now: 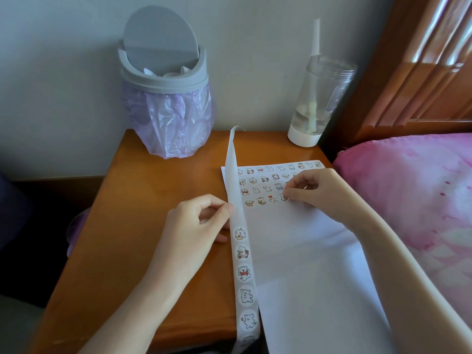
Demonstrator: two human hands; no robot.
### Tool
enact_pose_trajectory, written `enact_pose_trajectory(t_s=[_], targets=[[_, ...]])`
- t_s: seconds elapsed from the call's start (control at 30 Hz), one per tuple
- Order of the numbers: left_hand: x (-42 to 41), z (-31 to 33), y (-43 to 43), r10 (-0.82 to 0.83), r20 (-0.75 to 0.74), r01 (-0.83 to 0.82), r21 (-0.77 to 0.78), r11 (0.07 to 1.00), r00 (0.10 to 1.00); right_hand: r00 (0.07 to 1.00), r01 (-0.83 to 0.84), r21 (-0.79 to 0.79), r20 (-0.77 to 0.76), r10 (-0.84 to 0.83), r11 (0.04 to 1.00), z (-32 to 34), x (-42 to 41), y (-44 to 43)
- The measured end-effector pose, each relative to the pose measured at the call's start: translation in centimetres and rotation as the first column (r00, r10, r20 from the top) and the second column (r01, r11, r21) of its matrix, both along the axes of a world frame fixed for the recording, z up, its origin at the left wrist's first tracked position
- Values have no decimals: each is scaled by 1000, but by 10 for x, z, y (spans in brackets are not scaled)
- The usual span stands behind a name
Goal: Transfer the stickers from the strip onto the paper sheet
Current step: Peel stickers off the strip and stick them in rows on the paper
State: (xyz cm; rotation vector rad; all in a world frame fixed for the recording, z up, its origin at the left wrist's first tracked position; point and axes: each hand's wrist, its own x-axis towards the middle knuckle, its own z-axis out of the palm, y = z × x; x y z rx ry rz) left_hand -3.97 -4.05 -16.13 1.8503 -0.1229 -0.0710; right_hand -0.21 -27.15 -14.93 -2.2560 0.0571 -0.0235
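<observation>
**Sticker Held Against the Sheet at the End of Row 4**

The strip (236,190) is pinched between the thumb and forefinger of the left hand (196,223), whose other fingers are curled beneath. From that pinch the bare upper part of the strip rises and leans away towards the wall, its tip curled over. The lower part runs down along the left edge of the paper sheet (306,251) and over the near edge of the table (153,200). On this lower part 5 round bear stickers (244,273) are seen in a line, with a 6th partly visible at the bottom.

The paper sheet lies on the right half of the table and overhangs its near edge. Its far end is filled with 4 rows of small stickers. At the right end of row 4, a round sticker (283,197) is held against the sheet by the thumb and forefinger of the right hand (314,187), the remaining fingers being curled in.

At the back of the table a grey bin (163,72) lined with a lilac bag is placed on the left, and a clear bottle (319,98) with a straw on the right. Pink bedding (408,187) and a wooden headboard (421,72) are seen to the right.
</observation>
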Motion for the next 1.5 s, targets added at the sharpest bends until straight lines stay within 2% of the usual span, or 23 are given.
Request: enact_pose_trajectory(t_s=[0.33,0.83,1.1,1.13,1.23,1.27,1.43,1.5], targets=[[-2,3,-1,8,7,-8,45,999,1000,999,28,-60,39,-25,998,-8,2,-2],[-2,3,-2,30,5,-30,53,998,1000,994,109,-3,16,-109,994,-12,6,2],[-2,3,-3,28,5,-28,53,998,1000,989,131,-65,71,-126,989,-13,5,5],[-2,3,-3,30,7,-30,56,998,1000,988,152,-101,54,-147,983,-11,3,9],[-2,3,-3,31,8,-31,52,998,999,981,191,-349,29,-193,918,-10,0,22],[-2,3,-3,29,7,-30,56,998,1000,979,197,-375,31,-200,906,-10,0,23],[-2,3,-2,25,12,-26,64,998,1000,986,159,-339,10,-166,927,-11,3,17],[-2,3,-3,27,17,-28,72,997,999,989,149,-265,24,-148,953,-11,3,12]])
